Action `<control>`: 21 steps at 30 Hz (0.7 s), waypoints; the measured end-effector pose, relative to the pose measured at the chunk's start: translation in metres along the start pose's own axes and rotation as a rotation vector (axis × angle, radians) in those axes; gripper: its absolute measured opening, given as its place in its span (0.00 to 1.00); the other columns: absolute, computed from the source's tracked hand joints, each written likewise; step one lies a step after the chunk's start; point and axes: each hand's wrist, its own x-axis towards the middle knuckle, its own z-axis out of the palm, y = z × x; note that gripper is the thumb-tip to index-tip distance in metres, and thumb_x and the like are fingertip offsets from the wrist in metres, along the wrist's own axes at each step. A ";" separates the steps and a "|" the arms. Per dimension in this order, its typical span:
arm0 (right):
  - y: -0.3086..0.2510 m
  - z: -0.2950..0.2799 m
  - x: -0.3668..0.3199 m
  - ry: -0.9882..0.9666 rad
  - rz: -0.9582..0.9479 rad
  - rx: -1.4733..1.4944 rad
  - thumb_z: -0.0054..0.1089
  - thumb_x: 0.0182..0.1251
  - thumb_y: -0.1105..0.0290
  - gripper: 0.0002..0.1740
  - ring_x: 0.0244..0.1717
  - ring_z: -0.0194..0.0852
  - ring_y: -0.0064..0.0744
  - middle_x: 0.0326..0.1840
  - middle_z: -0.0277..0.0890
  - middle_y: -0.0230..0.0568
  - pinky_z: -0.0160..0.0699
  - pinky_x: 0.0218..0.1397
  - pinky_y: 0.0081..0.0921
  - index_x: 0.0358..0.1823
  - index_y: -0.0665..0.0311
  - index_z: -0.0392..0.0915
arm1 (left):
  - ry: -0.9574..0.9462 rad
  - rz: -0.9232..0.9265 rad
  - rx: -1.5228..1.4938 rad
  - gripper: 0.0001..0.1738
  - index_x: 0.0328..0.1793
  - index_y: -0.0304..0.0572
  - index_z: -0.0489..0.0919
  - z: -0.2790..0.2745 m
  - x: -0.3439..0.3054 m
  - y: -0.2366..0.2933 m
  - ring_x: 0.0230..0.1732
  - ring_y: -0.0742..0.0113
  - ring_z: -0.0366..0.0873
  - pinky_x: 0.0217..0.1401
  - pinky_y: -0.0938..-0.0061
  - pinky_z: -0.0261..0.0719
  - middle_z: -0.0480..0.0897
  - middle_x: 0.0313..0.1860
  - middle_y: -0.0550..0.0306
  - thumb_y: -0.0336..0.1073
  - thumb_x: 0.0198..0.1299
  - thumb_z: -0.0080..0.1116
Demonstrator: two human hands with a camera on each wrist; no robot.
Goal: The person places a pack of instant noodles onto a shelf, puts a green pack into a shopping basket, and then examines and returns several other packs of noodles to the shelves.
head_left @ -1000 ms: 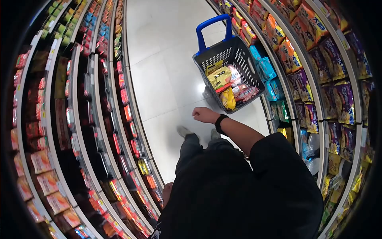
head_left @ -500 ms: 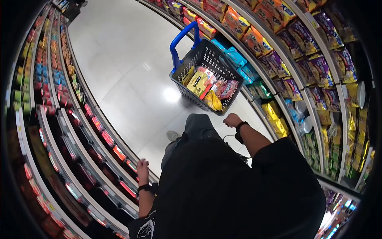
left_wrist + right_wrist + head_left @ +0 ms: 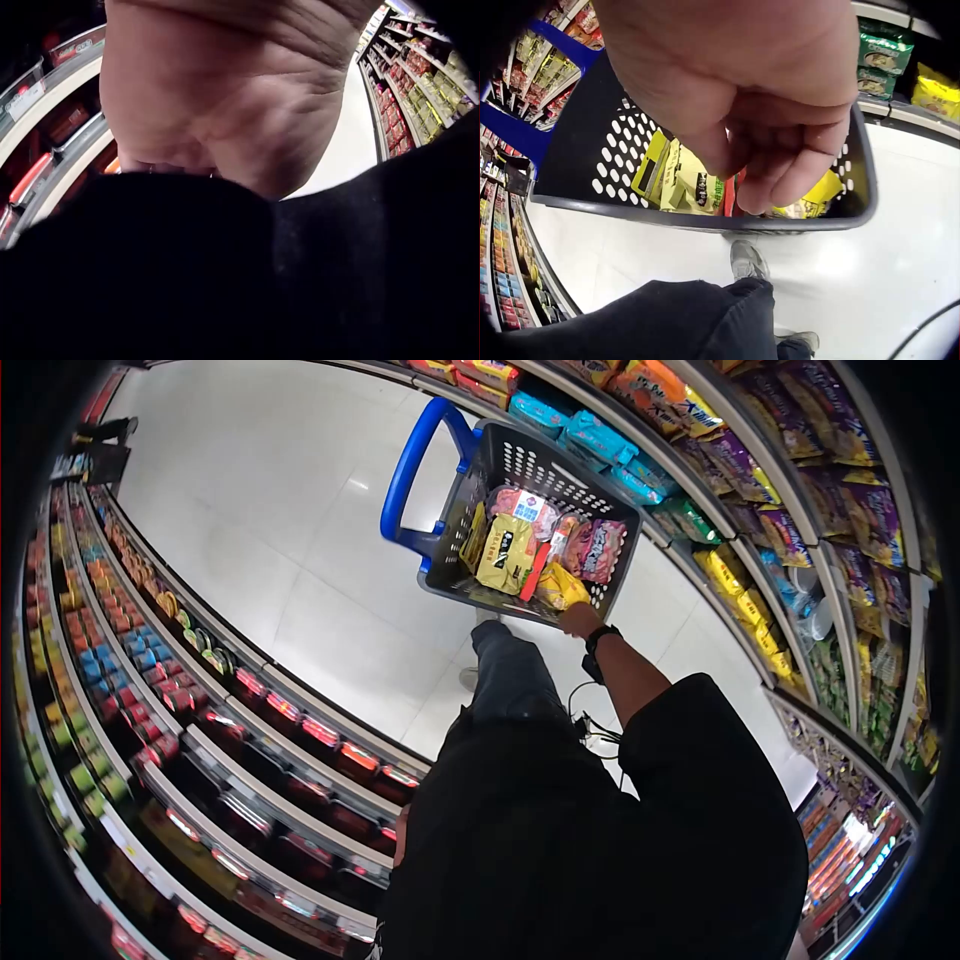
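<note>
My right hand [image 3: 580, 620] is at the near rim of a dark grey shopping basket [image 3: 515, 442] with a blue handle [image 3: 398, 485]. In the right wrist view its fingers curl loosely over the basket's inside, with nothing seen in them. A yellow bag [image 3: 562, 590] lies right by that hand. Beyond it in the basket are a pale yellow packet [image 3: 505, 555], a red strip [image 3: 536, 572] and a pink bag [image 3: 603, 550]. My left hand [image 3: 225, 97] hangs by my side; dark clothing hides most of its fingers.
Shelves of snack bags [image 3: 680, 400] run along the right, close to the basket. Shelves of small packages [image 3: 130, 705] curve along the left. Pale floor tiles [image 3: 290, 490] lie between them. A black cable [image 3: 590, 730] hangs beside my leg.
My right hand has moved forward to the basket's near rim, and the basket appears closer. The left hand, visible half a second ago, is now mostly behind my body. The view has turned.
</note>
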 end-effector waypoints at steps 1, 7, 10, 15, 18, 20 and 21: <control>-0.003 0.003 0.019 0.199 -0.266 -0.594 0.57 0.56 0.65 0.12 0.30 0.85 0.45 0.27 0.83 0.48 0.82 0.37 0.43 0.27 0.64 0.86 | 0.031 -0.057 0.047 0.08 0.47 0.37 0.78 -0.004 -0.005 0.013 0.37 0.77 0.76 0.45 0.76 0.76 0.82 0.36 0.59 0.32 0.68 0.52; -0.052 0.002 0.113 0.189 0.278 0.539 0.58 0.60 0.55 0.22 0.47 0.83 0.55 0.43 0.82 0.61 0.80 0.54 0.44 0.40 0.69 0.85 | 0.129 -0.269 0.493 0.08 0.43 0.36 0.78 0.016 0.004 0.116 0.39 0.71 0.79 0.48 0.74 0.78 0.83 0.38 0.55 0.28 0.64 0.48; -0.086 -0.024 0.119 0.257 0.309 0.326 0.60 0.59 0.49 0.28 0.44 0.85 0.48 0.42 0.84 0.58 0.81 0.48 0.39 0.45 0.70 0.83 | 0.036 -0.154 0.702 0.13 0.40 0.34 0.79 0.058 0.000 0.177 0.42 0.60 0.83 0.50 0.67 0.82 0.83 0.41 0.50 0.34 0.66 0.45; -0.102 -0.045 0.136 0.114 0.415 0.318 0.60 0.60 0.39 0.38 0.58 0.80 0.47 0.57 0.79 0.57 0.77 0.61 0.41 0.55 0.68 0.80 | -0.059 0.028 1.116 0.20 0.35 0.34 0.81 0.060 0.003 0.214 0.40 0.64 0.83 0.42 0.70 0.83 0.84 0.41 0.49 0.42 0.71 0.46; -0.099 -0.041 0.160 0.026 0.479 0.321 0.60 0.61 0.40 0.36 0.61 0.78 0.44 0.61 0.78 0.50 0.76 0.63 0.41 0.59 0.61 0.79 | 0.206 -0.350 0.935 0.23 0.41 0.34 0.80 0.072 0.010 0.237 0.37 0.66 0.84 0.37 0.73 0.82 0.85 0.37 0.52 0.47 0.74 0.45; -0.094 -0.021 0.174 0.087 0.520 0.331 0.58 0.64 0.49 0.24 0.59 0.80 0.42 0.58 0.81 0.44 0.79 0.60 0.39 0.54 0.57 0.82 | 0.181 -0.370 0.961 0.23 0.46 0.32 0.79 0.077 0.014 0.250 0.37 0.67 0.84 0.37 0.75 0.82 0.86 0.37 0.51 0.48 0.75 0.44; -0.087 -0.005 0.185 0.075 0.527 0.354 0.58 0.64 0.49 0.24 0.59 0.80 0.42 0.58 0.81 0.44 0.79 0.60 0.39 0.54 0.57 0.82 | 0.154 -0.385 0.990 0.23 0.47 0.32 0.78 0.086 0.018 0.261 0.37 0.66 0.84 0.38 0.74 0.82 0.86 0.37 0.50 0.48 0.75 0.43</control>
